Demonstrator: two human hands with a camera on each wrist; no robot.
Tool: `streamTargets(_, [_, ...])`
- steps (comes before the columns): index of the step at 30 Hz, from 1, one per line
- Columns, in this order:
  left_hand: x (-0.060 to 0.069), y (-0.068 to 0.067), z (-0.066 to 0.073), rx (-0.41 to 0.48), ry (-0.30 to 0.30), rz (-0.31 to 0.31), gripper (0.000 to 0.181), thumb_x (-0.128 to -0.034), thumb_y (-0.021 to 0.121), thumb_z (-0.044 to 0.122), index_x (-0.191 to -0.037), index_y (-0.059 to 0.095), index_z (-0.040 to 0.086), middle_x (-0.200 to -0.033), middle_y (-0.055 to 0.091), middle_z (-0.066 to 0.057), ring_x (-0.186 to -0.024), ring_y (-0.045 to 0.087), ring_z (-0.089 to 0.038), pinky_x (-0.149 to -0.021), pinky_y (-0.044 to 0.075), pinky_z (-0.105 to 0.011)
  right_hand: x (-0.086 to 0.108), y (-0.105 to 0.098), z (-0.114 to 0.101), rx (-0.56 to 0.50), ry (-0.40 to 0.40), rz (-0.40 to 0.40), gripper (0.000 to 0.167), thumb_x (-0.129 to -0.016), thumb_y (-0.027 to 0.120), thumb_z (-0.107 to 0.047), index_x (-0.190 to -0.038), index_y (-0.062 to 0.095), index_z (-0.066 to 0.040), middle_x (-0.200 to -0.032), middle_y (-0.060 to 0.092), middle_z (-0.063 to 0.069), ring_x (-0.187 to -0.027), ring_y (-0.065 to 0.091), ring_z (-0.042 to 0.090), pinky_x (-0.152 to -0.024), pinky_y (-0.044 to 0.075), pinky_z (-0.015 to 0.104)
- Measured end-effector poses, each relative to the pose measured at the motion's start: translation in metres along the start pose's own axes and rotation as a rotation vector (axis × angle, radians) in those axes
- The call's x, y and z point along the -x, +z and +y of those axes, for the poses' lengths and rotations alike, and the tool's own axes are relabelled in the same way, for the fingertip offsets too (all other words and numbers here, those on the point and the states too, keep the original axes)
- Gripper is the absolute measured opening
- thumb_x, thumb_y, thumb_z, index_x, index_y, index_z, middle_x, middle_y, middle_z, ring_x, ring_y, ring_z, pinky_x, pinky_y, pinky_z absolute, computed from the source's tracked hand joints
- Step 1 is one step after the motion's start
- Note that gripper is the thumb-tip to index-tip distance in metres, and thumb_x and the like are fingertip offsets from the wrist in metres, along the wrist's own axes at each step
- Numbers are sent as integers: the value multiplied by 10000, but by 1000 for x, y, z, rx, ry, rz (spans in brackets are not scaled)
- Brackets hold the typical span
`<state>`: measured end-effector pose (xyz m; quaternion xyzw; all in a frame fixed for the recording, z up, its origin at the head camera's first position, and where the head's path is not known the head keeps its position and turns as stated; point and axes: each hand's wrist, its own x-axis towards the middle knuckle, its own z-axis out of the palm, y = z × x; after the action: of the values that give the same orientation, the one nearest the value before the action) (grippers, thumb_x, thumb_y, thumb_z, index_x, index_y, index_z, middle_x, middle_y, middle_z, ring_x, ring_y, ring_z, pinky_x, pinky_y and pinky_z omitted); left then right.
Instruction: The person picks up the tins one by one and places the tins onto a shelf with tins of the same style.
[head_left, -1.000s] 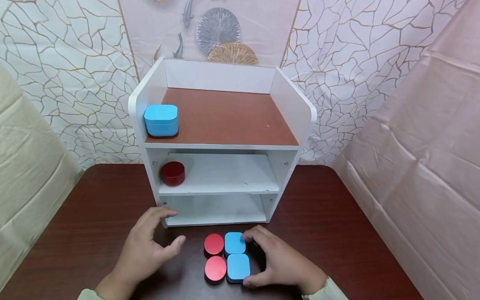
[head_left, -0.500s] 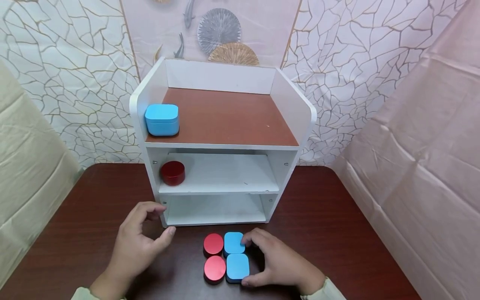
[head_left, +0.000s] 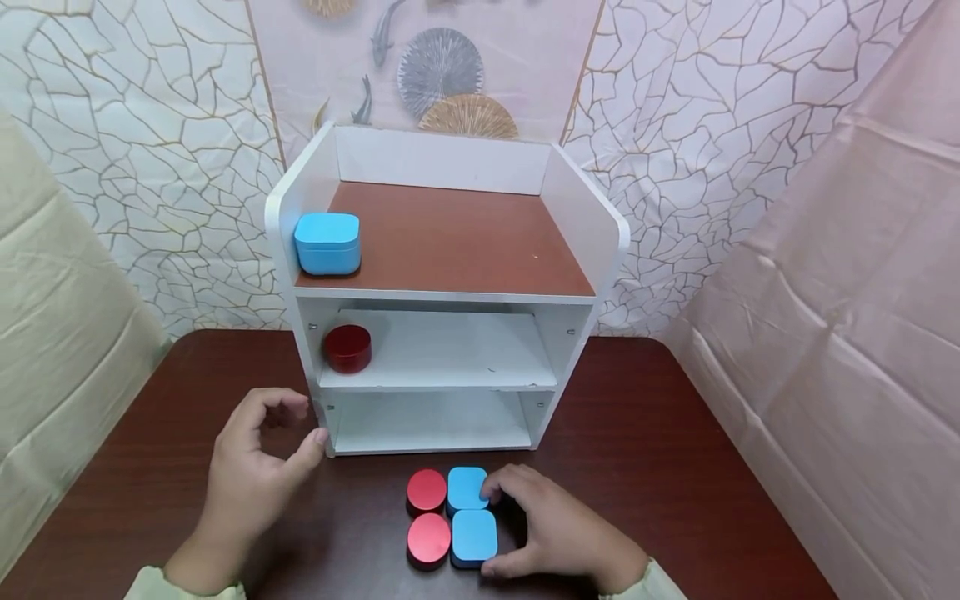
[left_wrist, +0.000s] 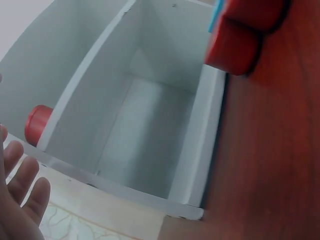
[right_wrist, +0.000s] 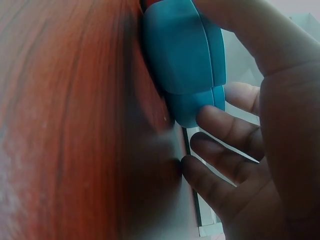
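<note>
Two square blue containers, a far one (head_left: 467,486) and a near one (head_left: 474,535), stand on the table beside two round red containers, one far (head_left: 427,490) and one near (head_left: 428,538). My right hand (head_left: 558,529) rests at the right side of the blue pair, its index fingertip at the far one and its thumb at the near one's corner. The right wrist view shows the relaxed fingers (right_wrist: 227,130) spread along the blue sides. With thumb and fingers apart, my left hand (head_left: 251,483) hovers left of the shelf unit (head_left: 442,417), holding nothing.
On the unit's brown top, at the left, sits a larger blue container (head_left: 327,243). A dark red round container (head_left: 347,350) stands at the left of the middle shelf. Pale cloth (head_left: 817,333) hangs on both sides of the dark wooden table (head_left: 645,467).
My left hand has moved left and slightly up, away from the containers. The right hand stays at the blue pair. The head view has shifted slightly.
</note>
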<state>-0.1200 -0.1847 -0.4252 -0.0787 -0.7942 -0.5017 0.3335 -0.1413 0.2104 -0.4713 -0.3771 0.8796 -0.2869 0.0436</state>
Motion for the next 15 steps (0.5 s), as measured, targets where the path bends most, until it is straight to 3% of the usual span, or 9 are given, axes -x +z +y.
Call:
streamTargets(8, [-12, 1, 11, 22, -80, 45, 406, -865, 898, 17, -1217, 699, 53, -1109, 688, 63, -1035, 632, -81, -933, 469, -141, 1, -1, 0, 15, -4, -2, 671, -810, 966, -644, -1300, 642, -320, -1233, 630, -195, -1186, 594, 14, -1076, 561, 286])
streamTargets(15, [-25, 0, 19, 45, -100, 85, 423, -907, 867, 33, -1271, 651, 18, -1136, 675, 50, -1037, 642, -110, -904, 484, -153, 2, -1, -1, -34, 37, -37, 604, -835, 951, -635, -1276, 646, -357, -1215, 641, -200, -1161, 593, 2, -1056, 572, 285])
